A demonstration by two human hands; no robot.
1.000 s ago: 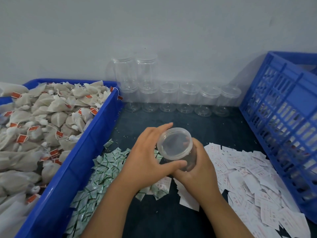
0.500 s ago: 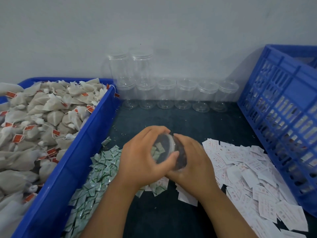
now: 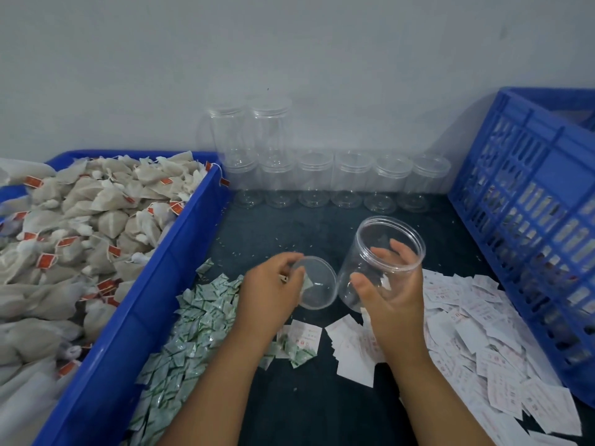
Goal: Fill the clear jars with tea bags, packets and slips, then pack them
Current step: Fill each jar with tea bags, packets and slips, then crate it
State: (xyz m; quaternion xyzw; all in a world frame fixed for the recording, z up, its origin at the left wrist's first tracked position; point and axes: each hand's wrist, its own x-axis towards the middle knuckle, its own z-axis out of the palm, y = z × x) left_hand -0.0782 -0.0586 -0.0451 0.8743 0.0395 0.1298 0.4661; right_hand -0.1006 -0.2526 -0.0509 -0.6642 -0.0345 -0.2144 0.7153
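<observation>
1. Right hand [image 3: 392,294] is gripping the jar [image 3: 363,239]: thumb on the near wall, fingers curling round the far side and showing through the plastic. The jar is open and tilting, mouth pointing up and away from the person. Can't tell if its base is touching the tabletop [image 3: 289,400].
2. Left hand [image 3: 270,284] is pinching the clear lid [image 3: 320,284] by its left rim, holding it just beside the jar.
3. Green packets [image 3: 193,317] are piling up under the left forearm, against the wall of the blue bin [image 3: 135,317]. The bin is holding tea bags [image 3: 80,220] with red tags.
4. White slips [image 3: 483,333] are spreading under and to the right of the right hand, reaching the blue crate [image 3: 531,204].
5. Six capped jars [image 3: 351,178] are standing in a row along the wall [image 3: 289,59], behind the hands and well apart from them. Two more are sitting stacked on the row's left end.
6. Versus 0.5 s ago: both hands were wrapping one capped jar. Now the lid is off and the hands are sitting apart, lid on the left, jar on the right.
</observation>
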